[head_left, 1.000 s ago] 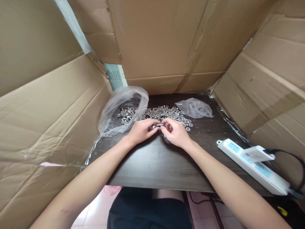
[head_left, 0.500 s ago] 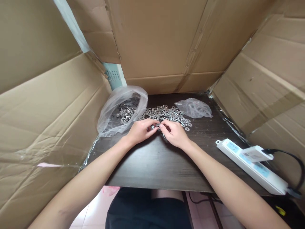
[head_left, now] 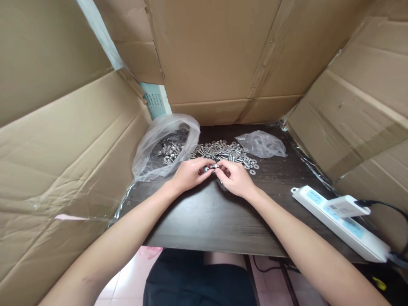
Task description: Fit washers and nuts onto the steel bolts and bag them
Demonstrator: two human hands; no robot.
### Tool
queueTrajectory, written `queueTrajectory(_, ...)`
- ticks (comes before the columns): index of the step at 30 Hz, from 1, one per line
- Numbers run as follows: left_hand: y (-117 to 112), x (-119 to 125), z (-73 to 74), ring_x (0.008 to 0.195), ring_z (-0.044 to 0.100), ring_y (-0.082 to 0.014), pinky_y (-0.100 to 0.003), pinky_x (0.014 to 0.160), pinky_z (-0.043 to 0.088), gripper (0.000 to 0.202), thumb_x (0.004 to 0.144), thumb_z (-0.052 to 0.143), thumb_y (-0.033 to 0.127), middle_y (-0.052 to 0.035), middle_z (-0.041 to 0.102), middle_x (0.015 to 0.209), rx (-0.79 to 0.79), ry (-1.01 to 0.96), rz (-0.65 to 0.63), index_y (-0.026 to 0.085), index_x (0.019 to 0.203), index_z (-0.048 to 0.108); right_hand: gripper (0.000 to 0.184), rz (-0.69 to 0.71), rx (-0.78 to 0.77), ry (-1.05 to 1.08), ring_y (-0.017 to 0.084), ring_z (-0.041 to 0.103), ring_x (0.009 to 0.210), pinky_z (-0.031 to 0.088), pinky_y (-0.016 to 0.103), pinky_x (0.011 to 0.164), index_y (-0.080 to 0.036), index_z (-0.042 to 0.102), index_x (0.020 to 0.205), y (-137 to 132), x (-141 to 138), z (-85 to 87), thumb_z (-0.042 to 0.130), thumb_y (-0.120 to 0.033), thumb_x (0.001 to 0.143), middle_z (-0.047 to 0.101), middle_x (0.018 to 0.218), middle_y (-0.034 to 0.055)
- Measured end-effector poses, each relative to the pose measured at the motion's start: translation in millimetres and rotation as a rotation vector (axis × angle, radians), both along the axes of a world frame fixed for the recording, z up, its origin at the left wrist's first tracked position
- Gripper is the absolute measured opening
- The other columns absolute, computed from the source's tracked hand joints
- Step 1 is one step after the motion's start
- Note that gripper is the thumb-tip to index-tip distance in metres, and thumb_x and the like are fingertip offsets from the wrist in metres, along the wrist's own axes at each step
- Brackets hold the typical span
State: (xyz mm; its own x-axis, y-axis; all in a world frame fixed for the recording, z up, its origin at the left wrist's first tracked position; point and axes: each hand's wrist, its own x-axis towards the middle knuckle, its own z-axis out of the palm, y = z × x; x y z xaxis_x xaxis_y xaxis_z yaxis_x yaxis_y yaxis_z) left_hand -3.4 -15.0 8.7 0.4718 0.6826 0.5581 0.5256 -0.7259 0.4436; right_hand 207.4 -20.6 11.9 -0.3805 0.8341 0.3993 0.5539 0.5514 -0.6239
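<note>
My left hand (head_left: 188,174) and my right hand (head_left: 235,178) meet at the middle of a dark wooden table (head_left: 204,221). Both pinch one small metal bolt (head_left: 214,166) between their fingertips, the left at its left end, the right at its right end. Just behind the hands lies a loose pile of bolts, nuts and washers (head_left: 223,152). A clear plastic bag (head_left: 165,144) with more metal hardware in it lies open to the left of the pile.
A smaller crumpled plastic bag (head_left: 262,143) lies at the back right. A white power strip (head_left: 341,223) with a white adapter plugged in sits at the right edge. Cardboard walls (head_left: 63,127) enclose the table on the left, back and right.
Both hands stay together on the bolt, with only small shifts of the fingertips. The view has moved slightly.
</note>
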Motion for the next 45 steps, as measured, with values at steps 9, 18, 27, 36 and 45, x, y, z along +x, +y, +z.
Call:
queueTrajectory(9, 0.7, 0.2, -0.3, 0.065, 0.066, -0.0100, -0.022, 0.067, 0.052, 0.020, 0.098, 0.067, 0.028, -0.0035, 0.077, 0.097, 0.002, 0.013, 0.002, 0.018, 0.114, 0.072, 0.013, -0.060, 0.027, 0.029, 0.015, 0.052, 0.057, 0.040, 0.028, 0.061, -0.021, 0.063, 0.094, -1.5, 0.3, 2.6, 0.057, -0.031, 0.091, 0.061, 0.067, -0.0017)
queueTrajectory(18, 1.3, 0.2, -1.9, 0.066, 0.066, -0.0108, -0.023, 0.067, 0.052, 0.020, 0.098, 0.066, 0.029, -0.0036, 0.076, 0.095, 0.002, 0.003, -0.001, 0.018, 0.113, 0.072, 0.010, -0.017, 0.018, 0.005, 0.015, 0.052, 0.056, 0.039, 0.027, 0.061, -0.021, 0.062, 0.089, 0.1, -0.9, -0.4, 0.056, -0.029, 0.089, 0.060, 0.066, -0.0017)
queueTrajectory(27, 0.9, 0.4, -0.8, 0.065, 0.066, -0.0105, -0.023, 0.066, 0.052, 0.020, 0.098, 0.065, 0.030, -0.0036, 0.077, 0.098, -0.035, 0.016, 0.005, 0.019, 0.114, 0.072, 0.012, -0.074, 0.026, 0.013, 0.016, 0.054, 0.059, 0.040, 0.028, 0.061, -0.021, 0.064, 0.092, -1.7, -0.3, 3.8, 0.058, -0.032, 0.090, 0.060, 0.065, -0.0014)
queueTrajectory(36, 0.8, -0.3, -0.4, 0.066, 0.066, -0.0108, -0.023, 0.067, 0.051, 0.020, 0.098, 0.065, 0.029, -0.0032, 0.076, 0.096, -0.046, 0.031, -0.005, 0.019, 0.114, 0.072, 0.009, -0.005, 0.049, 0.093, 0.015, 0.052, 0.057, 0.042, 0.028, 0.061, -0.021, 0.063, 0.093, -2.6, -0.5, 4.8, 0.056, -0.026, 0.090, 0.058, 0.065, -0.0024)
queueTrajectory(45, 1.6, -0.3, -2.5, 0.066, 0.065, -0.0111, -0.023, 0.066, 0.051, 0.018, 0.098, 0.065, 0.029, -0.0031, 0.076, 0.095, -0.047, 0.031, -0.009, 0.019, 0.112, 0.072, 0.009, 0.001, 0.031, 0.065, 0.015, 0.053, 0.058, 0.041, 0.027, 0.061, -0.022, 0.063, 0.093, -2.1, -1.8, 3.9, 0.056, -0.025, 0.089, 0.058, 0.064, -0.0028)
